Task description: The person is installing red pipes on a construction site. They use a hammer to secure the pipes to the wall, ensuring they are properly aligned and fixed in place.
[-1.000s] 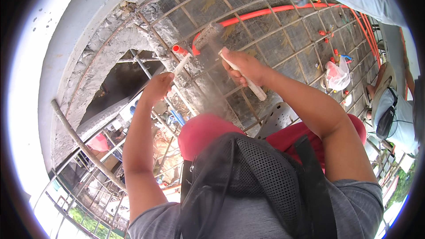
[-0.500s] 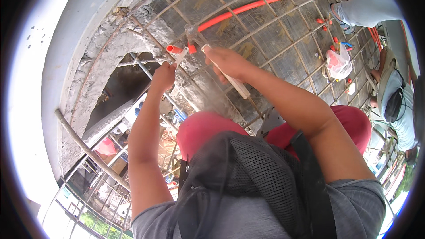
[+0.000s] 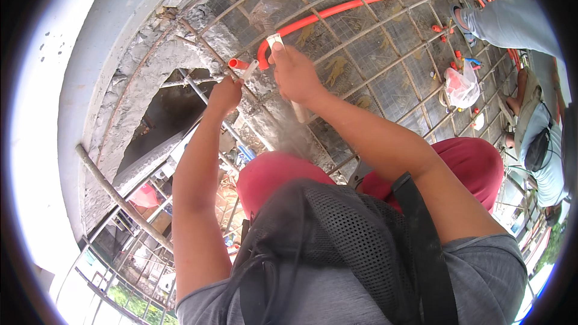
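Observation:
My left hand (image 3: 225,96) is closed round a short pale rod (image 3: 251,70), whose upper end sticks out toward the orange pipes. What lies below that fist is hidden. Just to the right, my right hand (image 3: 298,76) grips a pale-handled tool (image 3: 275,40). Its blurred, greyish head (image 3: 265,15) lies beyond the hand, so I cannot make out the kind. A short orange pipe stub (image 3: 237,64) sits beside the rod. The bent end of a long orange pipe (image 3: 263,55) comes down between the rod and my right hand.
A rebar grid (image 3: 367,42) covers dark panels. Broken concrete (image 3: 141,78) edges an opening (image 3: 171,114) at left, with a steel pole (image 3: 123,201) below. At right lie a plastic bag (image 3: 462,84) and orange fittings; other people's legs (image 3: 506,24) are near.
My right hand has moved up and left, and the pale-handled tool has swung more upright, its head farther away. My left hand has shifted only slightly, still holding the rod.

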Available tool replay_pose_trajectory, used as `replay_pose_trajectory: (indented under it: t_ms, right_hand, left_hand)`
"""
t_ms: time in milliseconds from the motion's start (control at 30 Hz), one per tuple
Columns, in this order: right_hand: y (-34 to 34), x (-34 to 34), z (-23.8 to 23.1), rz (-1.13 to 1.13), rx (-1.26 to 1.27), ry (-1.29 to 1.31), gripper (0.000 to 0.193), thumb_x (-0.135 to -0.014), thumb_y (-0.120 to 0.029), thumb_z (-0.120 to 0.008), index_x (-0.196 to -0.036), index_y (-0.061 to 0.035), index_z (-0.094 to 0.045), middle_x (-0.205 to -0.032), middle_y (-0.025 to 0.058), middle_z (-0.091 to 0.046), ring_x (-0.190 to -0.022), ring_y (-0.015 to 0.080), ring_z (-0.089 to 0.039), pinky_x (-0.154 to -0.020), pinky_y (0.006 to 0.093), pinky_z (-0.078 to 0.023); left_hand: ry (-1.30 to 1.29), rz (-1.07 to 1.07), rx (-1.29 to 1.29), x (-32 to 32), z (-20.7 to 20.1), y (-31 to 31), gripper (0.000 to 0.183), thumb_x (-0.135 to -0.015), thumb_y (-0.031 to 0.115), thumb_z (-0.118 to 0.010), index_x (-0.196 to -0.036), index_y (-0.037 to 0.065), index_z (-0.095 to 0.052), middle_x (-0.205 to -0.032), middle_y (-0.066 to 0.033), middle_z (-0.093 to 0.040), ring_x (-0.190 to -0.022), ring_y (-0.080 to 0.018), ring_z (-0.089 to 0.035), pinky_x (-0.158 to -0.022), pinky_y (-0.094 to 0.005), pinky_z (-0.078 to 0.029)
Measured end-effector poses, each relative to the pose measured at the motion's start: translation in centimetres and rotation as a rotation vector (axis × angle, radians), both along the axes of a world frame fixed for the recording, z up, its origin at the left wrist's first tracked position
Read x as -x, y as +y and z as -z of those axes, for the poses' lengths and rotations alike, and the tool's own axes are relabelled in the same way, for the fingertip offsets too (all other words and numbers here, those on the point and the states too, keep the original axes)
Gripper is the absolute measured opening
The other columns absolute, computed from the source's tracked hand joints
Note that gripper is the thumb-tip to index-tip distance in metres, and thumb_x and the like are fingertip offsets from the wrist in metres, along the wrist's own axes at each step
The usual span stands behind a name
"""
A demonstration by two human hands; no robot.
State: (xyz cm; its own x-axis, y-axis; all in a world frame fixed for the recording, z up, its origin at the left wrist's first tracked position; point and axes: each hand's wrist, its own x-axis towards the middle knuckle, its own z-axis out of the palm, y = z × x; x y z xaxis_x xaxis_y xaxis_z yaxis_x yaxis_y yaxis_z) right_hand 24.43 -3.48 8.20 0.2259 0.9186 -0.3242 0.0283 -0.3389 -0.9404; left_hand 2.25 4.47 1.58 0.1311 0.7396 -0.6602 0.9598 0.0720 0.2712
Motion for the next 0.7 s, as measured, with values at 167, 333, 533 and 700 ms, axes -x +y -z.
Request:
replay_pose_trajectory:
  t_ms: [167,333,533,700]
  right_hand:
    - [-0.4,2.8,3.2,-0.180,0.401,-0.186,0.061,-0.116,-0.052,-0.037,-0.103,0.0003,-0.065,-0.073,0.0142,-0.066,-0.052,0.0323,-0.061,-0.065,0.0488,-0.053]
    - [0.4,2.1,2.1,-0.032,0.453,0.120,0.063,-0.116,-0.055,-0.034,-0.102,-0.0008,-0.064,-0.067,0.0102,-0.061,-0.049,0.0281,-0.059,-0.060,0.0475,-0.054]
    - [0.0,3.3,3.4,0.139,0.166,-0.121,0.065,-0.115,-0.056,-0.033,-0.104,-0.0005,-0.064,-0.067,0.0121,-0.061,-0.051,0.0270,-0.063,-0.056,0.0471,-0.054]
    - [-0.7,4.6,3.7,-0.229,0.715,0.149,0.058,-0.114,-0.051,-0.043,-0.100,0.0012,-0.064,-0.076,0.0154,-0.067,-0.056,0.0269,-0.067,-0.054,0.0437,-0.056]
  left_hand:
    - [0.014,0.080,-0.005,-0.1,0.3,0.6,0.051,-0.111,0.043,-0.053,-0.122,-0.006,-0.064,-0.114,-0.0347,-0.073,-0.114,-0.0518,-0.070,-0.098,-0.0581,-0.054]
    - [0.027,0.146,0.008,-0.3,-0.1,0.6,0.050,-0.112,0.042,-0.052,-0.119,-0.006,-0.065,-0.118,-0.0345,-0.072,-0.117,-0.0525,-0.069,-0.100,-0.0575,-0.054]
    - [0.024,0.099,0.012,0.0,0.8,0.9,0.051,-0.112,0.043,-0.052,-0.118,-0.006,-0.065,-0.116,-0.0354,-0.073,-0.116,-0.0530,-0.069,-0.100,-0.0583,-0.054]
    - [0.028,0.207,-0.140,0.6,1.7,1.0,0.051,-0.111,0.045,-0.052,-0.115,-0.005,-0.067,-0.106,-0.0329,-0.075,-0.106,-0.0508,-0.072,-0.093,-0.0572,-0.055]
